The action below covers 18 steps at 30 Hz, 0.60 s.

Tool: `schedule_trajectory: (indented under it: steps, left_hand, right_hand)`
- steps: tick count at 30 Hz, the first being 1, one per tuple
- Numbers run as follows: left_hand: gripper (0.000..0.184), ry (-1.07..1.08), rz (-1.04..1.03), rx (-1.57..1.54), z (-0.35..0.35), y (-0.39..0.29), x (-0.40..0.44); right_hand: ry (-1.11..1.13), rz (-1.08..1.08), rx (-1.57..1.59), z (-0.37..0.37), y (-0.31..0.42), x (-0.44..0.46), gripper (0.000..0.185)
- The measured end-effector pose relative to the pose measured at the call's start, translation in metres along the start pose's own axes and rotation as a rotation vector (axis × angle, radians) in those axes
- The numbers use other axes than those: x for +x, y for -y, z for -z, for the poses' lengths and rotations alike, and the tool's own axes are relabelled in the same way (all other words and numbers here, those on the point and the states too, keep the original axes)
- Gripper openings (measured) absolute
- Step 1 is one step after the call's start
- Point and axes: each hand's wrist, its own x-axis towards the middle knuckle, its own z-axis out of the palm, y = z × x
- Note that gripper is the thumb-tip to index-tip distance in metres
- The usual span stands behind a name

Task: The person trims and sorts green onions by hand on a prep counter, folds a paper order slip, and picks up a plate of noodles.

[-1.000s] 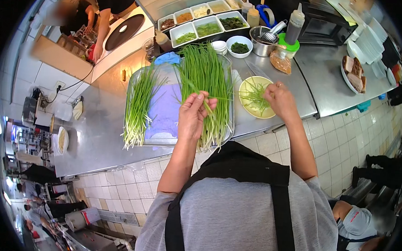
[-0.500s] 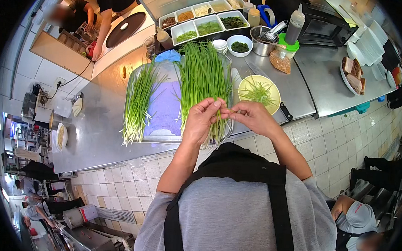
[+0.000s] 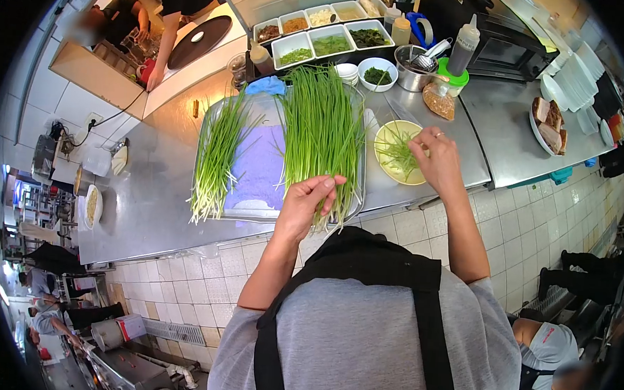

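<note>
Evidently the work in hand is picking over chives stalk by stalk, with scraps going into a bowl; that is a judgement from how the hands and greens lie. The left hand [image 3: 302, 207] is over the white root ends of the large chive bundle [image 3: 320, 135], its thumb and forefinger drawn close together and the other fingers curled. Whether a stalk is pinched there, I cannot tell. The right hand [image 3: 438, 163] reaches over the pale yellow bowl [image 3: 400, 180], fingers narrow and pointed down at the thin green scraps [image 3: 396, 151] inside; it is unclear whether the fingertips hold any of them.

The large bundle lies on the right side of the metal tray [image 3: 361, 187], tips away from the person and white ends toward them. A smaller chive bundle [image 3: 217, 155] lies along the left side, with a purple cloth [image 3: 258, 165] between the two. Just beyond the bowl, a knife blade [image 3: 401, 109] rests on the steel counter [image 3: 146, 193].

Letting scraps go calls for the right fingertips to part within the bowl's rim. Any fresh stalk calls for a light, exact pinch at the root end, since the stems look slender, tangle easily and would probably bruise under a hard grip.
</note>
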Motion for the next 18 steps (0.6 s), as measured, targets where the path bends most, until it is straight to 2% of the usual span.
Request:
schedule_trajectory:
  steps: [1,4,13,18]
  left_hand:
    - [0.026,-0.003,0.010,0.002,0.000,-0.001,-0.003]
    - [0.026,-0.013,0.033,0.010,0.003,-0.001,-0.008]
    - [0.025,-0.030,0.044,0.079,0.015,0.001,-0.025]
    - [0.025,-0.038,0.064,0.181,0.018,0.003,-0.031]
  right_hand:
    - [0.026,-0.031,0.107,-0.001,0.006,0.001,0.012]
    - [-0.056,0.096,0.212,-0.005,0.019,0.001,0.011]
    - [-0.312,0.144,0.293,-0.004,0.041,0.011,0.012]
    - [-0.258,0.427,0.133,-0.004,0.060,0.020,0.015]
